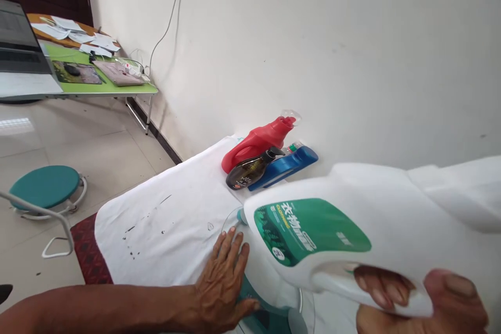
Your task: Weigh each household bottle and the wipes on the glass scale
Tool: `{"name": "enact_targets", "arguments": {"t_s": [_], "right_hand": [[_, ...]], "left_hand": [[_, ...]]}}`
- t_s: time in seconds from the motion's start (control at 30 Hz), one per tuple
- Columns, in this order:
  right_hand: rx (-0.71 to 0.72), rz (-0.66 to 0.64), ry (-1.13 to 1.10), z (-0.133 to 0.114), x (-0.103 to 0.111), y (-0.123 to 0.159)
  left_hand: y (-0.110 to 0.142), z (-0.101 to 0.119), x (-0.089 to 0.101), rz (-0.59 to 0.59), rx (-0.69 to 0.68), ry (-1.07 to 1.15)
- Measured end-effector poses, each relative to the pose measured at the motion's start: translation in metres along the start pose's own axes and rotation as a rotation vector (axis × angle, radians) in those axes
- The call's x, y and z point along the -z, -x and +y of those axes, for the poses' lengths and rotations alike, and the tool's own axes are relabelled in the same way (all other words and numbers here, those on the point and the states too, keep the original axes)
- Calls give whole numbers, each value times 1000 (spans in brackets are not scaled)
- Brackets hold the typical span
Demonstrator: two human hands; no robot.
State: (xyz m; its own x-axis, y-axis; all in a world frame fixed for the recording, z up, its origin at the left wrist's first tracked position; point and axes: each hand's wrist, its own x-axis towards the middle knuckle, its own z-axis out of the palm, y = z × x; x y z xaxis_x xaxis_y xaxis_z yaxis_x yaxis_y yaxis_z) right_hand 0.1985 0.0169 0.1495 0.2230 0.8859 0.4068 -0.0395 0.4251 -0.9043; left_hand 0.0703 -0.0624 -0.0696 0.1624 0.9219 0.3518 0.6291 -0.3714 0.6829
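A large white laundry detergent bottle with a green label fills the right side, tilted on its side. My right hand is closed around its handle, fingers through the opening. My left hand lies flat, fingers spread, at the edge of a clear, round-cornered thing with teal parts. The bottle and my hand hide much of that thing, so its kind cannot be told. Beyond the bottle stand a red bottle, a dark pump bottle and a blue bottle.
A white cloth with dark marks covers the table, which stands against a pale wall. On the left are a teal stool and a green desk with a laptop, mouse and papers.
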Motion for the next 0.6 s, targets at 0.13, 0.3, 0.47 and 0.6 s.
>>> {"name": "enact_targets", "arguments": {"t_s": [0.13, 0.3, 0.47, 0.6], "right_hand": [[-85, 46, -76, 12, -62, -20], [-202, -80, -131, 58, -121, -26], [-239, -111, -147, 93, -144, -28], [-225, -89, -148, 114, -143, -33]], "left_hand": [[-1, 4, 3, 9, -198, -65], [-11, 6, 5, 153, -425, -159], [-23, 3, -3, 275, -498, -212], [-27, 1, -2, 261, -471, -156]]}}
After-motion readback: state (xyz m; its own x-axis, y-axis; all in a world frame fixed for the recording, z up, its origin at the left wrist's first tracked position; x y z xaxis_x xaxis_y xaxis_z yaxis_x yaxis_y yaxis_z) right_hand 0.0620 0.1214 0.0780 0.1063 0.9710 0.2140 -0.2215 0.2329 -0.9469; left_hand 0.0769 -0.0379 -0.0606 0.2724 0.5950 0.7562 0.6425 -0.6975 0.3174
